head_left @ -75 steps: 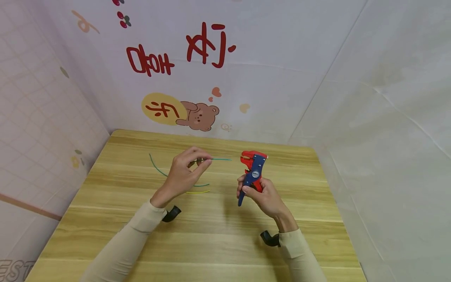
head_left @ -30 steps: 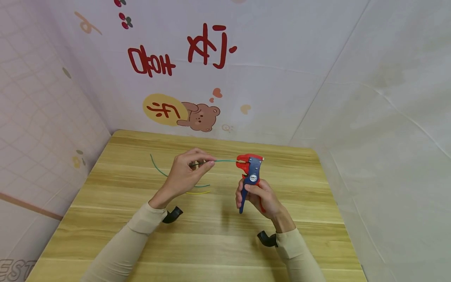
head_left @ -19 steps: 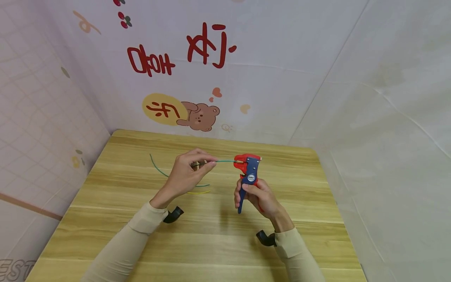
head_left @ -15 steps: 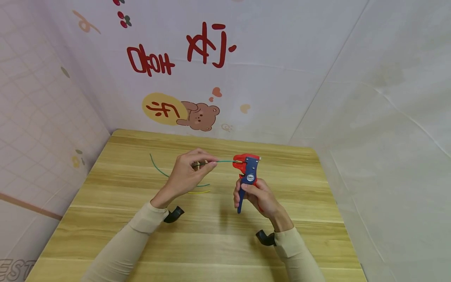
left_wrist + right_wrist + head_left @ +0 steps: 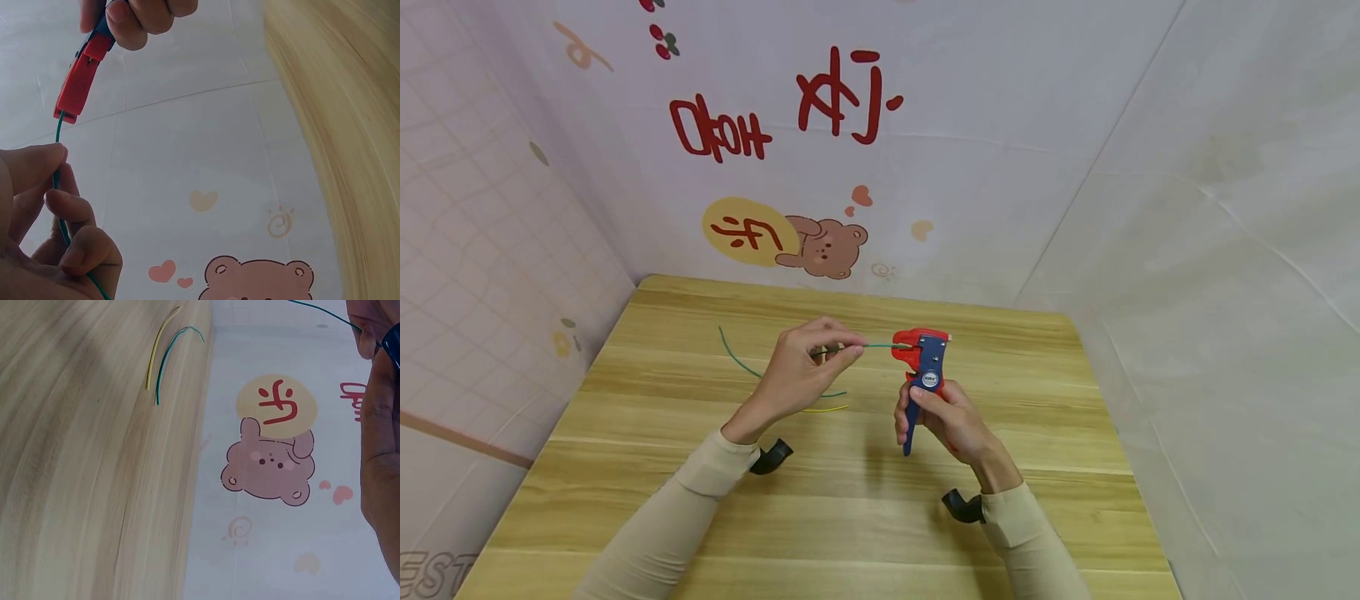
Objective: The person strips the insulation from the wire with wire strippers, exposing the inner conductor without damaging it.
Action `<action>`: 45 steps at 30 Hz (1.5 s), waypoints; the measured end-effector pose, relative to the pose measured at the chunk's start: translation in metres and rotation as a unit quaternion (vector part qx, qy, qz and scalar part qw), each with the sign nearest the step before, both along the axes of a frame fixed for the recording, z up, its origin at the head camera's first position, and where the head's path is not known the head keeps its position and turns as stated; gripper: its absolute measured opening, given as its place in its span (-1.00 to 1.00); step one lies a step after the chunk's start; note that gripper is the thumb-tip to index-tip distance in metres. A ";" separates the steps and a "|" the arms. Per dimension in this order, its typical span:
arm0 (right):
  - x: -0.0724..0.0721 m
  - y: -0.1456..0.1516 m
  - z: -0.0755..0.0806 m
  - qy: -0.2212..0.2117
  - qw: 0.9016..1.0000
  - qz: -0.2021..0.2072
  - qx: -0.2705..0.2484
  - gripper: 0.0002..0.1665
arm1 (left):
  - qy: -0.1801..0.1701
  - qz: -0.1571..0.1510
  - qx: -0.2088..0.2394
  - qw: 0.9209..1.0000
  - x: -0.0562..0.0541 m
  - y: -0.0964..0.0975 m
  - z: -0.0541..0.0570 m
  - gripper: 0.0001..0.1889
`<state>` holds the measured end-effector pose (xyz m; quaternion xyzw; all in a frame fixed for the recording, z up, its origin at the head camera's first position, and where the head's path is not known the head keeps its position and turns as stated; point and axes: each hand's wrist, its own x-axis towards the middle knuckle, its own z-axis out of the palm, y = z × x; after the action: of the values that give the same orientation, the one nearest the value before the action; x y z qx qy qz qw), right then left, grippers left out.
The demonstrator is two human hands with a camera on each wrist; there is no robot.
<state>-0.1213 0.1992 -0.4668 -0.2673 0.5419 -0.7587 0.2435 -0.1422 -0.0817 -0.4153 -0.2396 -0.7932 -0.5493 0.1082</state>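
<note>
Between thumb and fingertips my left hand [image 5: 805, 362] pinches a thin green wire [image 5: 878, 345]. The wire's right end lies in the open-sided red jaws of a wire stripper [image 5: 930, 354] with a blue body. My right hand [image 5: 951, 417] grips the stripper by its handles, holding it upright above the table. In the left wrist view the green wire [image 5: 58, 130] runs from the fingertips into the tip of the red head, and its other part trails down past the curled fingers. The right wrist view shows only the edge of the right hand [image 5: 381, 431] and a bit of the blue handle.
On the wooden table [image 5: 850, 517], left of centre, lie another green wire [image 5: 737, 360] and a yellow wire [image 5: 827, 409], partly hidden by the left hand. A printed wall [image 5: 970, 167] rises behind the table's back edge. Black curved pieces [image 5: 772, 457] sit at both wrists.
The right hand has brought the stripper leftward, so that the wire's end, earlier apart from it, now sits in its jaws. The left hand has shifted slightly right with the wire.
</note>
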 end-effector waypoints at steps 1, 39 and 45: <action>0.000 0.000 0.000 -0.001 1.000 0.000 0.001 -0.65 | 0.000 0.000 -0.001 1.000 0.000 0.000 0.000 -0.89; 0.003 -0.002 -0.003 0.018 0.999 -0.021 0.025 -0.62 | -0.005 -0.010 -0.019 1.000 0.003 0.002 0.002 -0.87; 0.003 -0.002 -0.003 0.022 0.999 -0.024 0.031 -0.60 | -0.005 -0.008 -0.022 1.000 0.004 0.001 0.002 -0.87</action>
<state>-0.1181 0.1973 -0.4695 -0.2632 0.5765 -0.7411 0.2214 -0.1387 -0.0805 -0.4128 -0.2455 -0.8034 -0.5342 0.0944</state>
